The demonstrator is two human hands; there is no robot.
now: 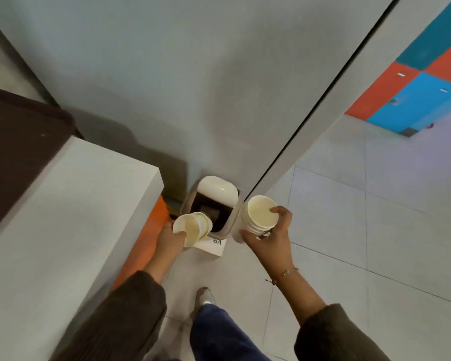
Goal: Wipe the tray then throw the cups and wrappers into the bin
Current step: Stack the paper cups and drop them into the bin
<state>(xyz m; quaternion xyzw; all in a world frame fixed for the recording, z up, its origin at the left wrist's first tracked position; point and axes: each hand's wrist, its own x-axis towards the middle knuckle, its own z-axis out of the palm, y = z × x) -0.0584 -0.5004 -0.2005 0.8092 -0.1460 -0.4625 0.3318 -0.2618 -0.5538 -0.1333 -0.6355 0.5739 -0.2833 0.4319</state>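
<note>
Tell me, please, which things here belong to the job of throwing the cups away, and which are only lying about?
Belongs to the job: paper cups held by the left hand; stack of paper cups held by the right hand; bin, lid open; brown tray on the white counter.
Just lying about: white box beside the bin; coloured lockers.

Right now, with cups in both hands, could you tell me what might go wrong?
1. The stacked cups in the right hand sit beyond the rim of the bin; released here, they would likely hit the floor.
2. The tilted cups in the left hand only overlap its near edge, so they might miss the opening.
</note>
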